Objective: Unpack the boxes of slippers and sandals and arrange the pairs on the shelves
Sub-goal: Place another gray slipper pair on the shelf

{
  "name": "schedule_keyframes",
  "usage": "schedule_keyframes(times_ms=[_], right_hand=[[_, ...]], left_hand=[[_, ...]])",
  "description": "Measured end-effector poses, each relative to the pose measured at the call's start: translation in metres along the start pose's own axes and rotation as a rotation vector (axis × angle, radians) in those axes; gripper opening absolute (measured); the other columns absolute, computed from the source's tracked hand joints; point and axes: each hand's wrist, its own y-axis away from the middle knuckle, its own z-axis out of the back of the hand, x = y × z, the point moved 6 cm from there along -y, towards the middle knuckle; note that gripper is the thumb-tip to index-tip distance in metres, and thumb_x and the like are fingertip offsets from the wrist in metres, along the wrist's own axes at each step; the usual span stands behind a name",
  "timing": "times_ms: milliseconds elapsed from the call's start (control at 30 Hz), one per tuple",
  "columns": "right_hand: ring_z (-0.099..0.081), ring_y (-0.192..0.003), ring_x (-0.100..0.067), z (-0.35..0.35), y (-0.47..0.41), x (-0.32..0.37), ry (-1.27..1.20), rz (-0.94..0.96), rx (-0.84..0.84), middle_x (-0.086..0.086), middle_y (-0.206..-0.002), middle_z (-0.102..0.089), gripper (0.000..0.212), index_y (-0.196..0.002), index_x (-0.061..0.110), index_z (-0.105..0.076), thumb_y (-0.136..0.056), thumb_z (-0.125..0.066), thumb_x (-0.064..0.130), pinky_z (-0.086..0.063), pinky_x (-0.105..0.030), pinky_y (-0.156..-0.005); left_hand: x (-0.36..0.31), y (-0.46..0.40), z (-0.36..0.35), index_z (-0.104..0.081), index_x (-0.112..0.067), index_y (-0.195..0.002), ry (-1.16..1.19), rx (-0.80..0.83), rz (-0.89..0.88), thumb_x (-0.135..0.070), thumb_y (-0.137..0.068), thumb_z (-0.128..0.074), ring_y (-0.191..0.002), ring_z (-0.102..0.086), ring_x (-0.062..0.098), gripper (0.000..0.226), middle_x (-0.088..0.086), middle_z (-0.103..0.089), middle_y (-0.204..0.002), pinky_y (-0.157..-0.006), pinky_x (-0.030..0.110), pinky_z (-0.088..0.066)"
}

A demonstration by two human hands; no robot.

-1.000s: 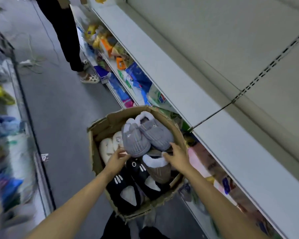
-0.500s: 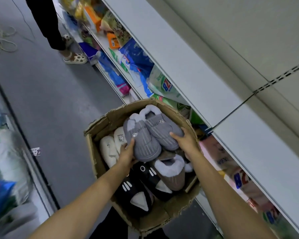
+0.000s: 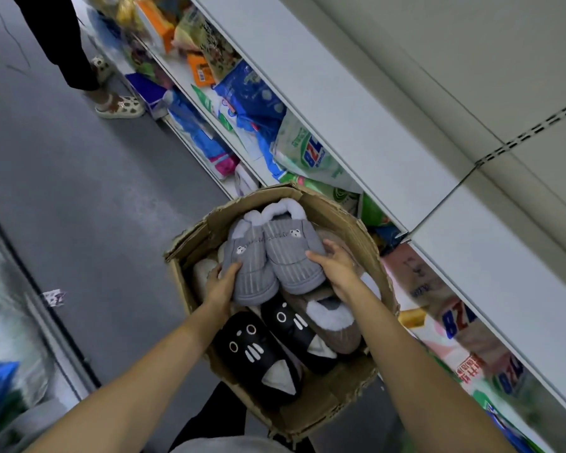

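The fingers (image 3: 234, 268) of the left hand (image 3: 223, 282) curl round the outer side of the left grey slipper (image 3: 250, 273), thumb on top, while the fingers (image 3: 332, 248) of the right hand (image 3: 335, 268) wrap the outer side of the right grey slipper (image 3: 290, 256); together they grip the grey pair, pressed side by side, just above the open cardboard box (image 3: 356, 237). How far the fingertips reach under the soles cannot be seen, as the slippers cover them. Beneath the pair, a cream slipper (image 3: 203, 273) is mostly hidden by the left hand and the grey toes. Near the person's body two black cat-face slippers (image 3: 258, 351) lie in the box, and a brown slipper with a pale fleece lining (image 3: 332, 318) sits partly under the right wrist. The empty white shelf (image 3: 356, 119) runs along the right, well apart from the hands; the shelf below holds blurred packets (image 3: 304, 152). At the top left another person's leg and sandal (image 3: 120, 106) are cut off by the frame edge.
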Motion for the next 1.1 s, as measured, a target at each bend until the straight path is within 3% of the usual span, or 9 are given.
schedule_keyframes(times_ms=[200, 333, 467, 667, 833, 900, 967, 1033, 1100], right_hand=[[-0.067, -0.093, -0.011, 0.018, 0.054, 0.006, -0.09, 0.112, -0.007, 0.001, -0.108, -0.068, 0.036, -0.121, 0.016, -0.057, -0.089, -0.071, 0.008, -0.056, -0.026, -0.077], [-0.066, -0.109, -0.02, 0.046, 0.095, 0.013, -0.153, 0.203, -0.052, -0.006, -0.124, -0.066, 0.056, -0.137, 0.011, -0.05, -0.087, -0.074, 0.013, -0.057, -0.037, -0.092], [-0.067, -0.104, -0.011, 0.08, 0.151, 0.016, -0.22, 0.335, -0.124, 0.003, -0.119, -0.066, 0.052, -0.133, 0.018, -0.054, -0.086, -0.075, 0.015, -0.058, -0.021, -0.077], [-0.067, -0.105, -0.012, 0.141, 0.247, 0.008, -0.307, 0.507, -0.222, -0.002, -0.122, -0.066, 0.045, -0.128, 0.016, -0.058, -0.086, -0.074, 0.013, -0.057, -0.025, -0.085], [-0.065, -0.112, -0.016, 0.197, 0.327, -0.004, -0.347, 0.612, -0.309, -0.001, -0.125, -0.066, 0.051, -0.129, 0.02, -0.058, -0.083, -0.079, 0.019, -0.057, -0.036, -0.092], [-0.064, -0.113, -0.016, 0.222, 0.359, -0.007, -0.361, 0.658, -0.36, -0.001, -0.127, -0.064, 0.052, -0.128, 0.022, -0.06, -0.08, -0.082, 0.021, -0.056, -0.04, -0.094], [-0.065, -0.112, -0.018, 0.247, 0.392, -0.007, -0.402, 0.712, -0.399, -0.004, -0.129, -0.063, 0.052, -0.127, 0.022, -0.06, -0.08, -0.082, 0.019, -0.059, -0.034, -0.087], [-0.065, -0.111, -0.018, 0.273, 0.424, -0.007, -0.428, 0.771, -0.438, -0.004, -0.129, -0.063, 0.053, -0.129, 0.018, -0.058, -0.081, -0.08, 0.016, -0.06, -0.028, -0.081], [-0.064, -0.115, -0.02, 0.299, 0.454, -0.006, -0.412, 0.827, -0.482, -0.001, -0.128, -0.065, 0.06, -0.128, 0.021, -0.059, -0.073, -0.085, 0.026, -0.058, -0.04, -0.091]], left_hand=[[-0.013, 0.043, 0.003, -0.052, -0.015, -0.139, -0.012, 0.064, -0.127, -0.035, -0.093, -0.067, -0.111, -0.065, 0.025, 0.053, 0.008, -0.064, -0.128, -0.099, 0.044, -0.053], [-0.028, 0.086, -0.01, -0.052, -0.028, -0.137, -0.011, 0.117, -0.231, -0.039, -0.091, -0.063, -0.111, -0.064, 0.022, 0.049, 0.003, -0.063, -0.128, -0.099, 0.046, -0.053], [-0.037, 0.13, -0.029, -0.056, -0.035, -0.127, -0.044, 0.156, -0.369, -0.045, -0.08, -0.066, -0.119, -0.06, 0.023, 0.049, 0.003, -0.059, -0.133, -0.105, 0.048, -0.049], [-0.025, 0.229, -0.064, -0.052, -0.028, -0.127, -0.013, 0.3, -0.52, -0.022, -0.098, -0.059, -0.098, -0.062, 0.012, 0.03, 0.001, -0.062, -0.121, -0.081, 0.03, -0.053], [-0.006, 0.31, -0.091, -0.055, -0.03, -0.136, -0.026, 0.421, -0.615, -0.022, -0.097, -0.06, -0.117, -0.062, 0.022, 0.04, 0.0, -0.063, -0.131, -0.103, 0.047, -0.051], [-0.001, 0.343, -0.107, -0.052, -0.029, -0.139, -0.034, 0.477, -0.657, -0.021, -0.098, -0.058, -0.118, -0.061, 0.025, 0.042, 0.004, -0.061, -0.134, -0.103, 0.049, -0.05], [0.003, 0.378, -0.124, -0.051, -0.028, -0.14, -0.033, 0.546, -0.71, -0.018, -0.1, -0.056, -0.119, -0.061, 0.028, 0.042, 0.007, -0.059, -0.136, -0.102, 0.052, -0.05], [0.005, 0.415, -0.141, -0.054, -0.037, -0.128, -0.037, 0.602, -0.793, -0.015, -0.099, -0.055, -0.118, -0.061, 0.03, 0.037, 0.005, -0.06, -0.132, -0.1, 0.055, -0.051], [0.009, 0.447, -0.159, -0.055, -0.04, -0.122, -0.049, 0.668, -0.878, -0.011, -0.099, -0.053, -0.11, -0.063, 0.027, 0.037, 0.0, -0.062, -0.122, -0.091, 0.052, -0.055]])
